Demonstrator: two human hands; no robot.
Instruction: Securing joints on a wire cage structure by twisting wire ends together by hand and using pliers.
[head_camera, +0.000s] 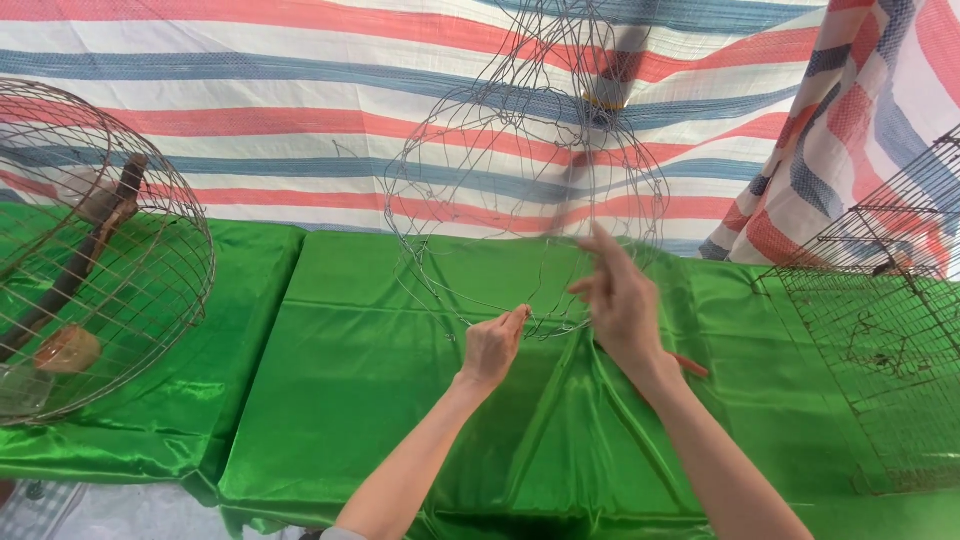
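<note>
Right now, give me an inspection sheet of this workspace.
Surface: green satin cloth over tables.
Job's things: loose wire frame, upright, half-formed.
Clutter: round wire cage left, holding a wooden perch; rectangular mesh cage right; orange object mostly hidden behind right wrist.
Hands: left hand pinches the frame's lower wire; right hand open, blurred, against the frame.
Cables: nothing seen.
Surroundings: striped tarp backdrop.
</note>
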